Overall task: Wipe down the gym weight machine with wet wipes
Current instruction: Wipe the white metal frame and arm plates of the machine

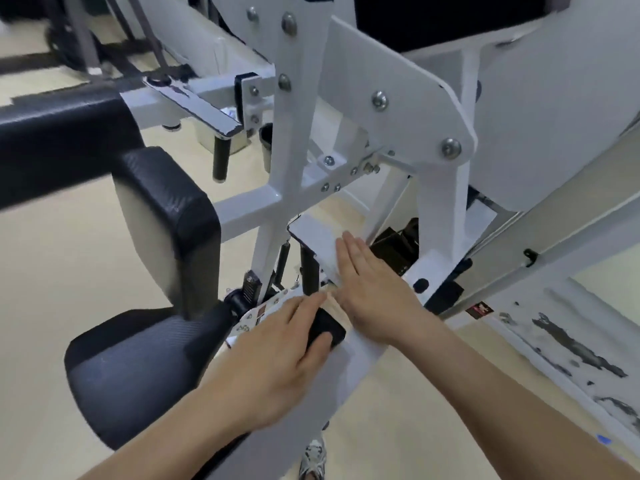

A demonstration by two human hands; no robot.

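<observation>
Under the right hand (pixel 374 289), palm down with fingers straight and together, lay the sloping white painted steel beam (pixel 349 362) of the weight machine. The fingertips reached onto a flat white plate (pixel 311 235) just beyond. Whether a wipe sat beneath the palm was hidden.

Just left of it, almost touching, the left hand (pixel 277 351) rested on the same beam. A small black rectangular block (pixel 327 329) sat between its thumb and forefinger. The fingers looked fairly straight, but motion blur left it unclear whether they pinched the block or only lay beside it.

Left of the left hand stood the black padded vinyl seat (pixel 138 375), with the black upright back pad (pixel 169 216) beyond it. Ahead of both hands rose the white bolted frame upright (pixel 294 140). Below the forearms, a grey-white sneaker (pixel 313 459) stood on the beige floor (pixel 52 289).
</observation>
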